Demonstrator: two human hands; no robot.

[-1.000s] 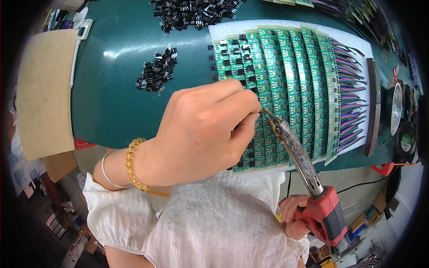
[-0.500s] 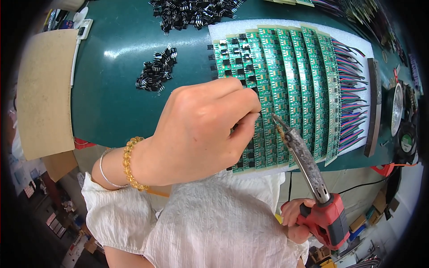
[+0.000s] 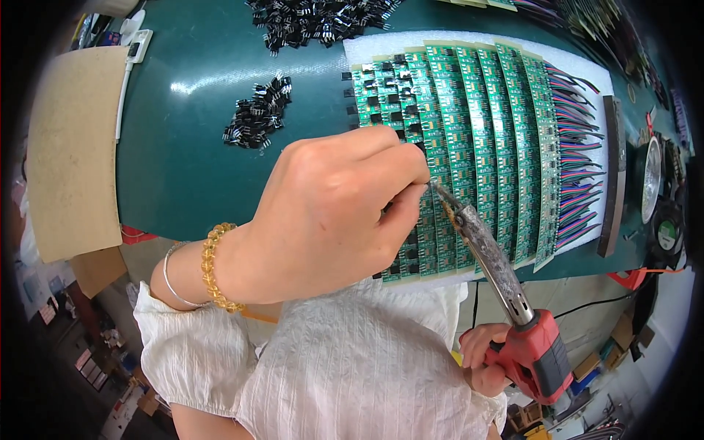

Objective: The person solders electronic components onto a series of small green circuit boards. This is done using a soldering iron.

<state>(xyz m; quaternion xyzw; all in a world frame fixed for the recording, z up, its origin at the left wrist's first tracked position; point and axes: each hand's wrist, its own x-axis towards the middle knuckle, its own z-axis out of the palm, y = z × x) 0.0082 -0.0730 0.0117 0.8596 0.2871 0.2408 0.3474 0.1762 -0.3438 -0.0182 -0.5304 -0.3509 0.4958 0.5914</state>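
Brings soldering iron (image 3: 493,257), gripped in closed right hand (image 3: 477,349), back to circuit boards (image 3: 467,147) beside tightly pinched left hand (image 3: 337,202), contents hidden, apparently resuming soldering.

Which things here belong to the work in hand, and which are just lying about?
In use:
- soldering iron, in the right hand
- circuit boards, under the left hand
- foam sheet beneath

Apparently lying about:
- tan board
- white cable

Soldering iron barrel (image 3: 491,255): rough metal | circuit boards (image 3: 474,110): glossy | tabletop (image 3: 187,158): smooth
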